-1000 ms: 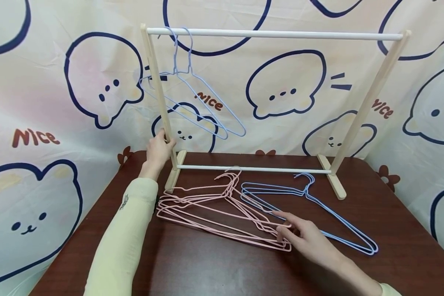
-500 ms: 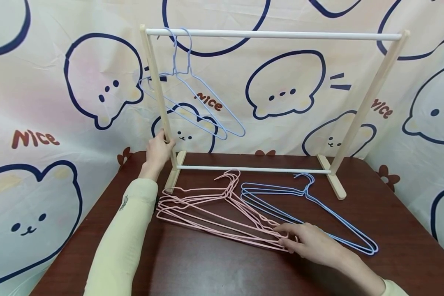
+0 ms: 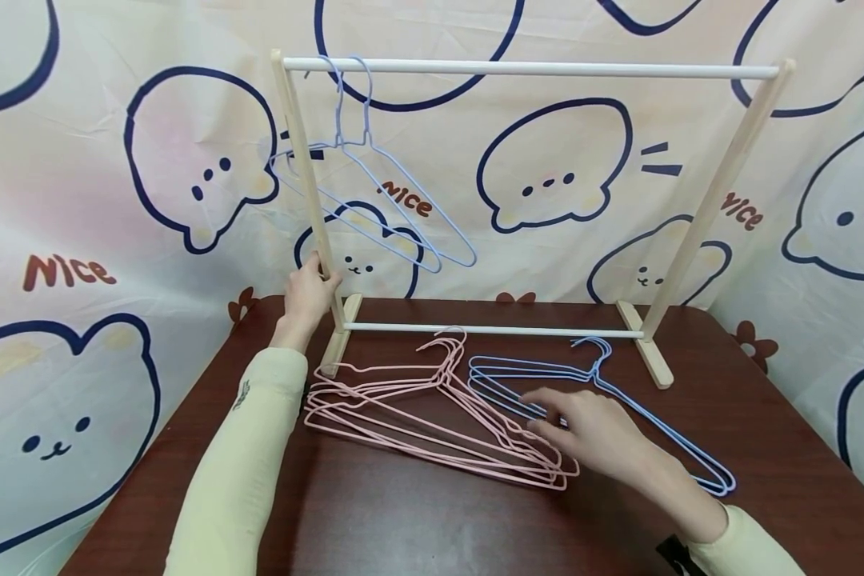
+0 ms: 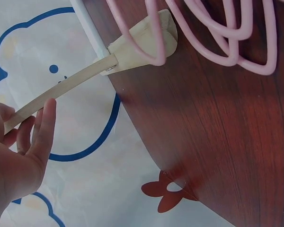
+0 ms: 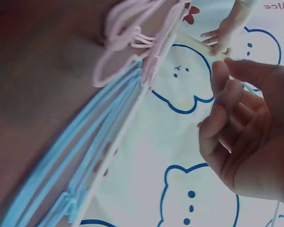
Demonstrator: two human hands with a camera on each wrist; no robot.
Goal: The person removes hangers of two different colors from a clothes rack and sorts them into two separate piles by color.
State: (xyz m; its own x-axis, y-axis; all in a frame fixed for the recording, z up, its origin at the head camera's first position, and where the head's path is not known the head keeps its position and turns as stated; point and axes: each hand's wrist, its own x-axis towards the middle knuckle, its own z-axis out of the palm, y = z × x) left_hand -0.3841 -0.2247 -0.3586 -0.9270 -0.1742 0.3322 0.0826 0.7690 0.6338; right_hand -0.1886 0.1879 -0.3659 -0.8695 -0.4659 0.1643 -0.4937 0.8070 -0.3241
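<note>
My left hand (image 3: 308, 292) grips the left wooden post (image 3: 304, 160) of a small garment rack, thumb on one side and fingers on the other in the left wrist view. My right hand (image 3: 598, 432) hovers over the right ends of the clothes hangers, holding nothing. In the right wrist view its fingers (image 5: 213, 130) are loosely bent. Several pink hangers (image 3: 445, 376) lie in a loose pile on the table, hooks toward the rack. To their right lies a stack of blue hangers (image 3: 594, 373), partly hidden by the right hand. Two blue hangers (image 3: 341, 144) hang near the rail's left end.
The rack's white top rail (image 3: 533, 67) spans between the posts, with a white lower bar (image 3: 547, 330) near the table. Its right foot (image 3: 654, 364) stands on the brown table (image 3: 403, 528). A patterned cloth (image 3: 547, 264) hangs closely behind and at both sides.
My right hand reached down to the right ends of the pink hangers, then rose off them. Those ends now lie spread slightly to the right. The left hand has stayed on the post.
</note>
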